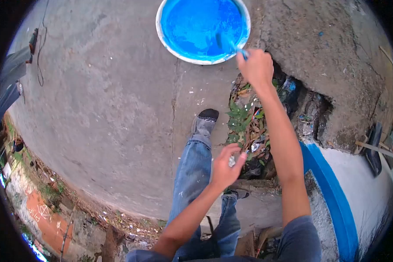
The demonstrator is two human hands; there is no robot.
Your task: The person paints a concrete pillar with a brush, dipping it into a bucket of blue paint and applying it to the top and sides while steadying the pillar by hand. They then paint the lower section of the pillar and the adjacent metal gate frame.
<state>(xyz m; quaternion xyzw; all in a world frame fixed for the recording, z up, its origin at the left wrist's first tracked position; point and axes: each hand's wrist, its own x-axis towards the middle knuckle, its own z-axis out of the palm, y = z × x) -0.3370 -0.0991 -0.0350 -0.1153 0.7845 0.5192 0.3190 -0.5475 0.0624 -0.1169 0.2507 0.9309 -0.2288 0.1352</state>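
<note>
A round tub [160, 37] with a whitish rim stands on the concrete at the top of the head view, with bright blue paint [201, 26] in it. My right hand [256, 67] is closed around the handle of a blue-smeared paintbrush [241, 52], just beyond the tub's near right rim. The brush's far end reaches over the paint; blur and paint hide its exact shape. Lower down, my left hand [227, 166] hangs with fingers apart and nothing in it, above my leg and the edge of a gutter.
A broken gutter [249, 126] full of leaves, weeds and litter runs between the slab and rough ground. A blue-painted band [332, 192] edges a white surface at lower right. Another person's trousered legs [11, 74] show at far left. Boards [382, 150] lie at far right.
</note>
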